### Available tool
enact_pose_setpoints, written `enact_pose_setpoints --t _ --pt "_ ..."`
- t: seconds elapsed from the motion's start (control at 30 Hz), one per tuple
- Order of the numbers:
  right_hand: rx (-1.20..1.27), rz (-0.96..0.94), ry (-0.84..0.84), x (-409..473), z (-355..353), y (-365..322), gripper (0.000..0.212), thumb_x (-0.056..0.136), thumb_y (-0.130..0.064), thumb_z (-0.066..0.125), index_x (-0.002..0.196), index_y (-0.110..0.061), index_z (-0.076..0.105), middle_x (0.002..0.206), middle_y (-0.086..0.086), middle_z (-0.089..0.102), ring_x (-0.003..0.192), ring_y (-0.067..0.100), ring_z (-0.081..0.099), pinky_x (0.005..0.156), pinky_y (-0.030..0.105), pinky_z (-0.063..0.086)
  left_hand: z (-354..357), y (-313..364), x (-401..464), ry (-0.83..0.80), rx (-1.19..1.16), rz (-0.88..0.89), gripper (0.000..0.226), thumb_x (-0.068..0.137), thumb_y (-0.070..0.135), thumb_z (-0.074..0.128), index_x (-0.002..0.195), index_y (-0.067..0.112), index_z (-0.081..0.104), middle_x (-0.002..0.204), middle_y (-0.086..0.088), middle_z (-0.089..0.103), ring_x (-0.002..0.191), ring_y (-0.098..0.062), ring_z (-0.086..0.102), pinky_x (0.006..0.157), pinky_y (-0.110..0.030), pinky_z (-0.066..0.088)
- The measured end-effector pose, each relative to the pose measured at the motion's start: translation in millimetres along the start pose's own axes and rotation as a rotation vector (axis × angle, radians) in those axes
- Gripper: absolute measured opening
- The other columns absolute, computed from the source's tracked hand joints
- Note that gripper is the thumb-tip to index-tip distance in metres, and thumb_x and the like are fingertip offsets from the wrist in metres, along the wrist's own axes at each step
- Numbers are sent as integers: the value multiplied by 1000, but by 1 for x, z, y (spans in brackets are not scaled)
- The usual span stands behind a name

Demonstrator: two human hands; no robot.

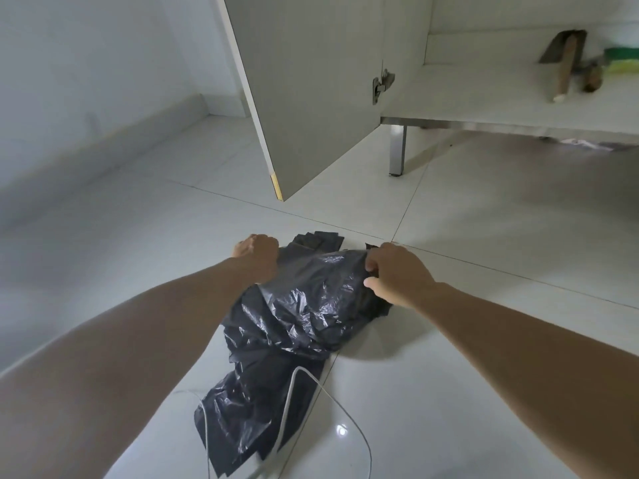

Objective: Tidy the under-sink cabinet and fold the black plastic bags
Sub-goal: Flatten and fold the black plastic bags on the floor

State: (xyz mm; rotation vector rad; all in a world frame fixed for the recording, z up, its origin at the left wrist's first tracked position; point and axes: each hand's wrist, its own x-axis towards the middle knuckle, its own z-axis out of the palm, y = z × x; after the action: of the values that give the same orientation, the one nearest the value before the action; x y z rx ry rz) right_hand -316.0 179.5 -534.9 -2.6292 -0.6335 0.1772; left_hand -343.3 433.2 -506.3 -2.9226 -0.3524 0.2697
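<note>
Black plastic bag [294,316] on floor [484,357], long axis 12-to-6 toward you; your left hand [257,252] curled on far corner at 11, right hand [394,274] pinching corner at 1, about equally near; folded stack [316,240] probably beyond at 12

The bag [297,305] is thin, crinkled, glossy black plastic, the floor [484,236] smooth glossy pale tile, the cabinet door [311,98] matt smooth grey board, its hinge [380,85] and the leg [397,150] brushed metal.
</note>
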Motion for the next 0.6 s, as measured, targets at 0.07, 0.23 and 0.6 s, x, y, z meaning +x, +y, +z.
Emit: enact_pose_setpoints --t 0.07,0.23,0.6 --pt "-60 -106 -74 -5 13 -5 30 85 -29 69 112 -21 60 101 -3 53 102 22 57 79 30 43 15 -8 2 -82 -29 -7 27 91 8 51 115 8 64 105 -6 65 92 -21 62 69 -25 47" --pt "-284 -292 -369 -16 61 -19 75 84 -34 71 147 -37 30 100 0 68 96 25 65 81 34 51 50 -22 5 -204 -48 81 41 84 4 60 124 9 54 111 -7 59 96 -25 62 71 -30 53" --pt "813 354 -38 41 55 3 16 90 -9 48 92 -11 64 95 14 67 89 36 67 77 52 59 52 -14 19 -31 -715 -141 38 91 5 47 121 19 65 118 -7 61 94 -23 54 74 -28 42"
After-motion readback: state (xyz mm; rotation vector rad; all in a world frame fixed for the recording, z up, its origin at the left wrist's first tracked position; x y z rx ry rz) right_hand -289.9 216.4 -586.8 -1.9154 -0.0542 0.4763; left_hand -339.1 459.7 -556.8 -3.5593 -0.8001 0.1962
